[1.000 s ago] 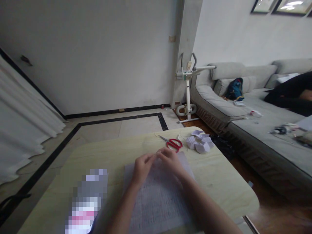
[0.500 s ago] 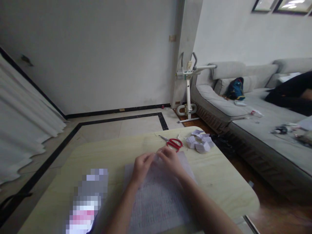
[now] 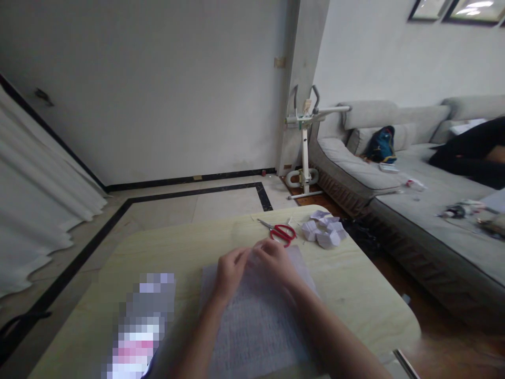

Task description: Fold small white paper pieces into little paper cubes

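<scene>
My left hand (image 3: 231,269) and my right hand (image 3: 275,260) meet over a printed sheet of paper (image 3: 256,326) that lies on the table. Both hands are closed, fingertips pinched together around a small whitish piece of paper (image 3: 252,256). The fingers cover most of this piece, so its shape is hard to see. Just beyond my right hand rest red-handled scissors (image 3: 282,232), blades pointing to the far left. Several folded white paper pieces (image 3: 327,231) lie in a cluster to the right of the scissors.
The pale wooden table (image 3: 366,310) has a rounded corner at the right. A blurred-out phone-like object (image 3: 138,321) lies at its left side. Beyond stand an exercise machine (image 3: 304,147) and a grey sofa (image 3: 394,184), where a person in dark clothes (image 3: 473,152) is partly visible.
My fingers have shifted only very slightly on the small paper piece. Everything on the table stays where it was.
</scene>
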Demonstrator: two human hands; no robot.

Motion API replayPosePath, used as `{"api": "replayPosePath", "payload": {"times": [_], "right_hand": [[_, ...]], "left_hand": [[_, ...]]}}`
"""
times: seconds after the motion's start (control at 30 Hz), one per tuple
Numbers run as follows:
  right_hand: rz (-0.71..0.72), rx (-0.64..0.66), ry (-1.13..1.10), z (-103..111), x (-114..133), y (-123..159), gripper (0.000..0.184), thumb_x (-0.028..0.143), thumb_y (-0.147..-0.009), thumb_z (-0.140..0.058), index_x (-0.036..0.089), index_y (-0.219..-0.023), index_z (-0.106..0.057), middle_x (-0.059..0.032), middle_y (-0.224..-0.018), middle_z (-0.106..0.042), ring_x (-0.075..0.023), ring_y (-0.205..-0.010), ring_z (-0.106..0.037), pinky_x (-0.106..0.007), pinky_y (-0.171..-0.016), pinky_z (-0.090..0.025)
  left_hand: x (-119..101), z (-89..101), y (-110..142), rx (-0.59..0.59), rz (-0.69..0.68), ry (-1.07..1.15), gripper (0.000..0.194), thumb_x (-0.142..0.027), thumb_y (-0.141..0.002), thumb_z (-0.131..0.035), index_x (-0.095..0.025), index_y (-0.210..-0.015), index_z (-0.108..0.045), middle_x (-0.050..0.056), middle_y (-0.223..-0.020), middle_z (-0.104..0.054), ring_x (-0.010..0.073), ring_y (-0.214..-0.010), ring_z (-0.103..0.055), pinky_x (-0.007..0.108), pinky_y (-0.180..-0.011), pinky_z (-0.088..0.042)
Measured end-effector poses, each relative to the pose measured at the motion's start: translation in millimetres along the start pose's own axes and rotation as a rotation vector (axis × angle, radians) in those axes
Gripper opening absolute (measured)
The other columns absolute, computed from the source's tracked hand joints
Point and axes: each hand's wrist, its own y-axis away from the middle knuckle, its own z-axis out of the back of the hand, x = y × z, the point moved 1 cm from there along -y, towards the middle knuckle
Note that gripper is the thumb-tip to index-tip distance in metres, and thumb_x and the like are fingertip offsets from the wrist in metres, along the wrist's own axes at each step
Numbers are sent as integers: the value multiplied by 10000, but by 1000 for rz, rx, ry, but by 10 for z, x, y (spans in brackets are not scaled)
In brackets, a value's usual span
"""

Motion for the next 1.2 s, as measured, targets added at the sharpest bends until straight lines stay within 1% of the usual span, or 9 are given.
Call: {"api": "replayPosePath", "payload": {"times": [0.17,0.33,0.4,0.47,0.57,0.73,0.9,1.07,1.2], "right_hand": [[5,-16,-25,26,-29,-9,93,224,-781,-557,163,-743,-616,-28,-733,-625,-146,-691,-566,-249,-645,-450],[-47,-2,-74,8,-10,-9,116,243,-785,-549,155,-746,-614,-16,-704,-609,-137,-671,-556,-231,-616,-434],[-70,3,-58,-9,-3,-5,149,260,-786,-552,156,-687,-592,-3,-651,-577,-127,-629,-530,-218,-568,-409],[-83,-9,-12,-20,-6,-2,222,290,-786,-559,163,-606,-537,18,-575,-510,-113,-567,-480,-208,-506,-365],[-72,-40,39,-20,-30,-3,281,297,-775,-575,169,-549,-469,38,-525,-439,-100,-521,-421,-207,-472,-318],[-57,-42,37,-10,-38,-13,263,291,-762,-586,166,-552,-489,30,-525,-461,-103,-517,-423,-212,-471,-309],[-97,-45,45,-32,24,-10,254,257,-772,-564,174,-546,-483,32,-522,-464,-108,-519,-431,-215,-480,-317],[-59,0,74,-36,37,0,246,235,-795,-544,185,-564,-472,30,-533,-474,-120,-534,-449,-221,-490,-317],[-17,-4,128,-21,31,3,252,198,-795,-536,187,-557,-453,30,-547,-472,-118,-542,-441,-227,-503,-303]], "left_hand": [[-46,-1,12,16,-4,-6,326,-423,-788,-553,-134,-804,-704,41,-686,-682,165,-616,-600,225,-575,-448],[-92,12,25,28,-28,-29,312,-394,-814,-527,-134,-746,-685,17,-619,-632,145,-580,-565,209,-551,-418],[-97,18,27,8,-41,-52,310,-385,-821,-520,-136,-729,-680,13,-609,-621,143,-577,-555,207,-548,-410],[-92,22,27,-20,-54,-77,318,-388,-821,-519,-141,-689,-670,12,-595,-611,143,-578,-546,206,-542,-403],[-69,22,21,-33,-55,-92,331,-400,-817,-521,-148,-648,-653,8,-564,-591,145,-570,-538,204,-527,-394],[-38,23,7,11,-43,-51,296,-396,-802,-544,-146,-705,-670,13,-598,-628,146,-559,-565,207,-529,-416],[-47,30,4,-52,-32,-25,292,-398,-796,-548,-149,-716,-676,13,-589,-639,148,-548,-580,214,-541,-430],[-62,34,11,-86,-21,-37,298,-399,-797,-548,-141,-701,-663,12,-582,-623,144,-545,-572,213,-530,-426],[-56,16,5,-68,9,19,281,-402,-765,-583,-138,-801,-671,16,-630,-647,142,-552,-578,212,-515,-432]]}}
